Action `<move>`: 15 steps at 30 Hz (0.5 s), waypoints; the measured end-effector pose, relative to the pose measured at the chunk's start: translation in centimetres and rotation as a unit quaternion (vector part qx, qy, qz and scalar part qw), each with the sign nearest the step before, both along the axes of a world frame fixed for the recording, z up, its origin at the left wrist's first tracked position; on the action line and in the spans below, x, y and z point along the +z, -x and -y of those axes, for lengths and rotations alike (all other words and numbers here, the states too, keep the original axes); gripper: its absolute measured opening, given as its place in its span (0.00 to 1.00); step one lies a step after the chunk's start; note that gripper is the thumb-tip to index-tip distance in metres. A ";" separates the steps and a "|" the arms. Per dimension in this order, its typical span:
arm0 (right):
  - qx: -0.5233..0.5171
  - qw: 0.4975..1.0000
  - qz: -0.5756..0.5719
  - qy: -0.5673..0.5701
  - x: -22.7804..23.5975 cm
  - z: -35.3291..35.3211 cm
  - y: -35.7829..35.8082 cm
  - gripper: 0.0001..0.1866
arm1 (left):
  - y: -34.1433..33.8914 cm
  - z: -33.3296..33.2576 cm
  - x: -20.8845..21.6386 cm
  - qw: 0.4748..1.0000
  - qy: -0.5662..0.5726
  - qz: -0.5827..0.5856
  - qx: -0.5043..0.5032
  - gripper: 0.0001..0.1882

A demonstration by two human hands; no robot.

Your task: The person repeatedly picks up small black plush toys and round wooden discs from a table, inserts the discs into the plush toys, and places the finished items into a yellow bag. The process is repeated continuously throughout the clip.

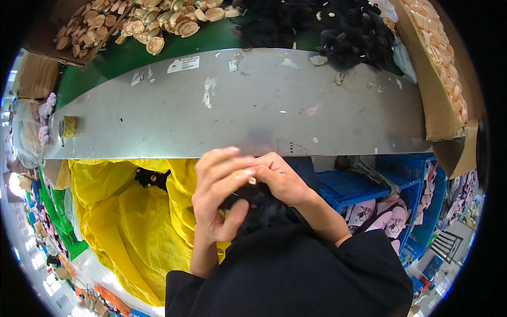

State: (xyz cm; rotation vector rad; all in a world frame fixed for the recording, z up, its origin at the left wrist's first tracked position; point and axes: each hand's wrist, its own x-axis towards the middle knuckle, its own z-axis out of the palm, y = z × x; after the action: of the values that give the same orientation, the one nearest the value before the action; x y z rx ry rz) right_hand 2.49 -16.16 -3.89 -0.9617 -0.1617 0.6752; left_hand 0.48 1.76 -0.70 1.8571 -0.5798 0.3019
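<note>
Right hand (280, 177) narrow, pinching a black fluffy piece (260, 199); left hand (217, 185) half-curled alongside, blurred; cannot tell its grip.

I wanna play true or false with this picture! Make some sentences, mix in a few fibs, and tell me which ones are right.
1. The person's two grips are far apart. False: the left grip and right grip are close together.
2. A tiny pale piece shows near both grips. True.
3. The person's sleeves are bright red. False: the sleeves are black.
4. Black fluffy pieces lie beyond the grey metal strip. True.
5. The big yellow bag is on the person's right. False: the yellow bag is on the left.
</note>
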 end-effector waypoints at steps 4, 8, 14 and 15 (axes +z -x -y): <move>-0.013 0.996 -0.041 -0.072 -0.8 0.6 0.1 0.18 | 0.1 0.8 0.7 0.997 0.020 -0.050 -0.061 0.29; 0.004 0.997 -0.070 -0.034 -0.6 0.9 0.0 0.19 | 0.5 1.1 0.1 0.999 -0.007 -0.045 -0.008 0.35; -0.038 0.988 0.090 0.122 -0.1 1.7 0.2 0.14 | 1.7 2.1 -0.4 0.984 0.034 -0.143 0.096 0.23; -0.032 0.972 0.135 0.188 1.2 2.9 -0.5 0.14 | 1.7 2.3 -0.7 0.983 0.034 -0.147 0.107 0.20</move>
State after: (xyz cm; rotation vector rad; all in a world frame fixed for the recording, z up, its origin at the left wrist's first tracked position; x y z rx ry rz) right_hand 2.95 -19.09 -2.67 -1.4184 -0.2476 0.5210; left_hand -1.22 -0.53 -1.41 1.8556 -0.1661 0.1798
